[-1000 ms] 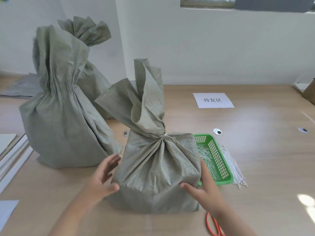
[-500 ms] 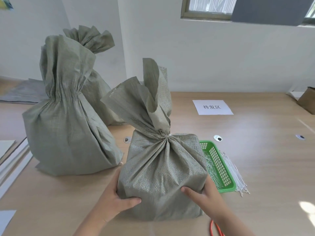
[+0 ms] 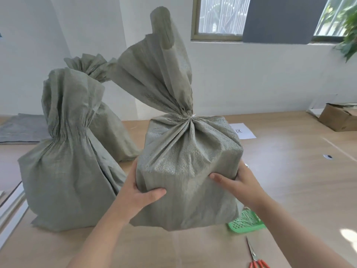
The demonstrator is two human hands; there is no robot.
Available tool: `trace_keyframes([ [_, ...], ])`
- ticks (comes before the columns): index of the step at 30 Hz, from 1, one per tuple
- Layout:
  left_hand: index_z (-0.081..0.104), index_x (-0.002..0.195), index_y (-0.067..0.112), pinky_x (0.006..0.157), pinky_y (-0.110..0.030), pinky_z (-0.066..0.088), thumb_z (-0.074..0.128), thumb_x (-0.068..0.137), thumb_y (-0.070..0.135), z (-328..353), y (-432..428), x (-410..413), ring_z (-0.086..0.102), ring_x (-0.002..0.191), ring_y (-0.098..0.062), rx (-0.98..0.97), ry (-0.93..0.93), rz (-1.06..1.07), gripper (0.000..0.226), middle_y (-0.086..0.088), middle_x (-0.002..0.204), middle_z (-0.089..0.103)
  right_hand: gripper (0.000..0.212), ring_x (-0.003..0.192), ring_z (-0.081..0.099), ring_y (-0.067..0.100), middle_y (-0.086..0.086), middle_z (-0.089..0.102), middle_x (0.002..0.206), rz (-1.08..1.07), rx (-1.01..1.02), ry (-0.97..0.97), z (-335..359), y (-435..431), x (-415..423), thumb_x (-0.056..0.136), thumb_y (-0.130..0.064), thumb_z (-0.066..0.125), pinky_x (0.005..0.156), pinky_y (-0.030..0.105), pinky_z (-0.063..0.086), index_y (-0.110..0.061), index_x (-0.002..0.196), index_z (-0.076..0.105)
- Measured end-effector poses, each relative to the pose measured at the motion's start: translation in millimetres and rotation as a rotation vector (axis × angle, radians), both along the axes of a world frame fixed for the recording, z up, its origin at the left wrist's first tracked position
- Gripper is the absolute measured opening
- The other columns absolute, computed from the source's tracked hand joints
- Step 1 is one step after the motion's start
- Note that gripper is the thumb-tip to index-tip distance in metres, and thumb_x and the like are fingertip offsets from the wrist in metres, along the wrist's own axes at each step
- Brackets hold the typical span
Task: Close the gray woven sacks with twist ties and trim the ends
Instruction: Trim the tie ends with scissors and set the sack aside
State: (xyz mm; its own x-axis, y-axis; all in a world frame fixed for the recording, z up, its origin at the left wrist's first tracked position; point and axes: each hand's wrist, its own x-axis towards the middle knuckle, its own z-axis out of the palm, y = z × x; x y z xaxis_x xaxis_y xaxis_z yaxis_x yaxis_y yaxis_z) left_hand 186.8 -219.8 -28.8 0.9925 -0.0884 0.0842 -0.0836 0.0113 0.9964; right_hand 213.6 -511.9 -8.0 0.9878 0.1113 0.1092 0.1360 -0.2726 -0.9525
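left hand (image 3: 141, 192): wraps round the left side of the front sack (image 3: 189, 171), with thumb flat on the front and fingers tucked behind, out of sight
right hand (image 3: 238, 182): wraps round the right side of the same sack, with thumb on the front and fingers bent round the far corner
front sack: sits between both hands, in the middle of the table (image 3: 289, 180), near the front edge; stands up straight; hard to tell if the bottom touches the wood
white tie (image 3: 192, 115): pulled tight round the neck of the front sack, with a tiny end poking out on the right
sack top (image 3: 160, 64): fans out tall above the tie and leans a bit to the left
second sack (image 3: 67, 161): stands on the table just left of the front sack, bunched at the neck
third sack (image 3: 116, 136): stands behind the second one, partly hidden, with a ruffled top
green basket (image 3: 245, 228): lies on the table by the right wrist, partly behind the front sack, with thin white ties (image 3: 244, 217) inside
scissors (image 3: 254, 255): lie flat on the table near the front edge, with red handles toward the person
paper sheet (image 3: 244, 132): lies flat behind the front sack, partly hidden, with a small black mark
cardboard box (image 3: 338, 118): rests at the far right of the table
flat gray sacks (image 3: 19, 128): lie in a pile at the far left, by the wall
window (image 3: 218, 16): up on the back wall, with a dark board (image 3: 280, 18) over part of it and green leaves (image 3: 349, 35) on the right
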Motion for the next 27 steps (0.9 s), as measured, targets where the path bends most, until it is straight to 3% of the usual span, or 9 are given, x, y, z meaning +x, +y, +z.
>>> trace_keyframes([
  [4,0.044,0.137,0.046,0.084,-0.023,0.058,0.089,0.051,0.028,24,-5,48,0.067,0.114,-0.008,0.004,-0.005,0.014,0.099,0.013,0.122,0.071,0.051,0.104,0.069,0.005,-0.014,0.073,0.111,0.001,-0.017,-0.048,26,-5,43,0.077,-0.03,0.085,0.087,0.036,0.057,-0.032,0.121,0.059],
  [11,0.043,0.128,0.055,0.085,-0.023,0.055,0.09,0.052,0.037,38,-31,158,0.066,0.111,0.001,0.1,-0.018,0.072,0.091,0.024,0.118,0.068,0.054,0.105,0.069,0.011,-0.011,0.073,0.111,0.01,-0.045,-0.05,33,-31,168,0.069,-0.04,0.084,0.092,0.048,0.057,-0.035,0.117,0.06],
  [15,0.04,0.134,0.052,0.084,-0.016,0.052,0.092,0.067,0.02,25,-48,230,0.063,0.111,0.008,0.148,-0.004,0.083,0.09,0.027,0.12,0.066,0.053,0.107,0.068,0.008,-0.016,0.071,0.114,0.045,-0.025,-0.023,17,-45,244,0.075,-0.031,0.085,0.095,0.045,0.055,-0.042,0.119,0.059],
  [18,0.037,0.141,0.044,0.075,-0.005,0.05,0.085,0.078,0.006,12,-56,280,0.061,0.102,0.018,0.166,0.006,0.106,0.087,0.025,0.124,0.062,0.057,0.11,0.067,0.008,-0.018,0.07,0.116,0.06,-0.02,0.002,0,-50,299,0.07,-0.037,0.085,0.095,0.045,0.055,-0.045,0.12,0.058],
  [22,0.036,0.137,0.05,0.088,-0.016,0.049,0.087,0.076,0.006,-15,-59,339,0.06,0.108,0.016,0.205,0.026,0.134,0.09,0.027,0.125,0.063,0.061,0.111,0.066,0.009,-0.017,0.07,0.117,0.063,0.007,0.026,-28,-51,364,0.068,-0.033,0.087,0.096,0.045,0.055,-0.044,0.12,0.058],
  [27,0.035,0.136,0.046,0.082,-0.011,0.047,0.085,0.076,0.001,-41,-63,397,0.059,0.101,0.022,0.226,0.015,0.169,0.089,0.026,0.125,0.059,0.064,0.111,0.065,0.008,-0.016,0.069,0.118,0.035,0.028,0.033,-60,-49,427,0.066,-0.029,0.087,0.097,0.043,0.054,-0.041,0.121,0.057],
])
